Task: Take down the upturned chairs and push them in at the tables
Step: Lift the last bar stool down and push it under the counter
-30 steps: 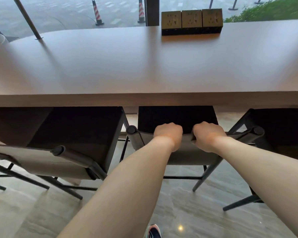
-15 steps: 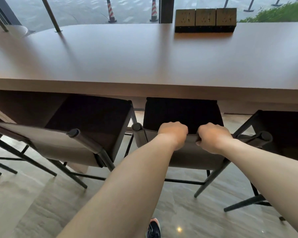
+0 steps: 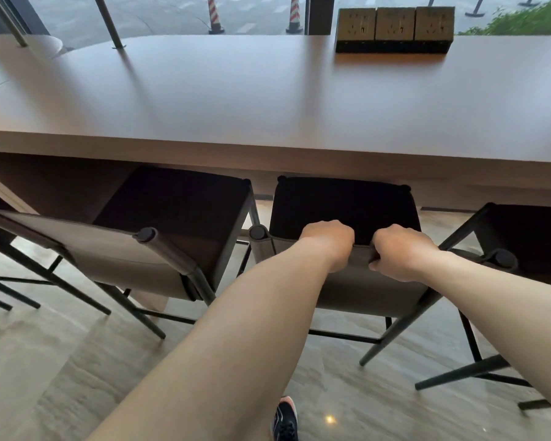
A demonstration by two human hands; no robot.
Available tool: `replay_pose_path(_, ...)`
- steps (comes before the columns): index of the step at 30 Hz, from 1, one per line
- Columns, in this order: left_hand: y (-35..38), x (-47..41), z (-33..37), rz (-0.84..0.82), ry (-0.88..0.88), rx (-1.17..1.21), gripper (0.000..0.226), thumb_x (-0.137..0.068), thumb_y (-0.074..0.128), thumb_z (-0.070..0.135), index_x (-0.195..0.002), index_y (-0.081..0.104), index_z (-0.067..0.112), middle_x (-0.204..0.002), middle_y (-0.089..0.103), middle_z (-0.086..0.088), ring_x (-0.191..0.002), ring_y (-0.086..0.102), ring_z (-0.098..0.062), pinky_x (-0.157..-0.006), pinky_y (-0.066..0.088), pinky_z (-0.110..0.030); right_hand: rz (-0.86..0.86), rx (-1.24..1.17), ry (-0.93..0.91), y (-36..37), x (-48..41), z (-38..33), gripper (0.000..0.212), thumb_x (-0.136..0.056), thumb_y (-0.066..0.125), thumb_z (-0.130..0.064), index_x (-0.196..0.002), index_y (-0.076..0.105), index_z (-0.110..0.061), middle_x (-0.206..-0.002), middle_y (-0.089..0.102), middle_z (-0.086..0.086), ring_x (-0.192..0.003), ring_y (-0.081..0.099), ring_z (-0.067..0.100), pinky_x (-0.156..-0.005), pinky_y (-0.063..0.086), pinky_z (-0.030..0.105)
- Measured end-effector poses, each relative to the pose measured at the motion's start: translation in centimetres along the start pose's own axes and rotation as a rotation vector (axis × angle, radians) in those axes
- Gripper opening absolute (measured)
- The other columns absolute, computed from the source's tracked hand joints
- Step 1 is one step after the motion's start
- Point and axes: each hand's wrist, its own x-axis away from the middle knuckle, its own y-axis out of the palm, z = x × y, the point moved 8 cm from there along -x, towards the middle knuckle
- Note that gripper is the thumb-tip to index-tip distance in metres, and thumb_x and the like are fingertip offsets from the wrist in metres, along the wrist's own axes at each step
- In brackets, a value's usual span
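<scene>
Above a dark sneaker [image 3: 285,420], the left hand [image 3: 328,240] and right hand [image 3: 398,249] each clench the top edge of the grey-backed, black-seated metal chair [image 3: 363,291], upright with its seat's front at the near edge of the long brown wooden table [image 3: 236,100] bearing three brass-coloured socket cubes [image 3: 395,25] far back.

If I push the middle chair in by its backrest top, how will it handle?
The backrest looks like a soft sling between two posts, so it probably gives before the frame moves. Its thin legs should slide easily on the glossy floor. Pushed that high, it may tip slightly.
</scene>
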Motion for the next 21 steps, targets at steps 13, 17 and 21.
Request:
replay_pose_path(13,-0.2,0.7,0.7,-0.038,-0.006,-0.04,0.009,-0.089,0.058,0.009,-0.095,0.059,0.016,-0.077,0.057,-0.003,-0.064,0.055,-0.018,-0.055,0.043,-0.03,-0.094,-0.025,-0.05,0.2,0.2,-0.4,0.023,-0.088,0.062,-0.019,-0.068,0.05,-0.023,-0.07,0.058,0.002,-0.057,0.053,0.017,-0.047,0.039,0.025)
replay_pose_path(17,-0.1,0.8,1.4,0.004,-0.018,0.016,0.005,-0.088,0.056,0.011,-0.089,0.059,0.016,-0.072,0.057,-0.002,-0.06,0.054,-0.018,-0.053,0.041,-0.03,-0.079,-0.049,-0.028,0.2,0.6,-0.5,0.024,-0.09,0.059,-0.019,-0.068,0.05,-0.025,-0.068,0.058,0.0,-0.055,0.053,0.015,-0.044,0.035,0.024)
replay_pose_path(21,0.2,0.8,1.8,0.131,-0.047,-0.013,0.009,-0.09,0.057,0.023,-0.084,0.062,0.019,-0.066,0.058,0.001,-0.056,0.055,-0.016,-0.05,0.04,-0.028,-0.006,-0.132,-0.004,0.9,0.8,-0.4,0.023,-0.092,0.059,-0.022,-0.069,0.054,-0.024,-0.066,0.06,-0.001,-0.054,0.056,0.014,-0.044,0.034,0.023)
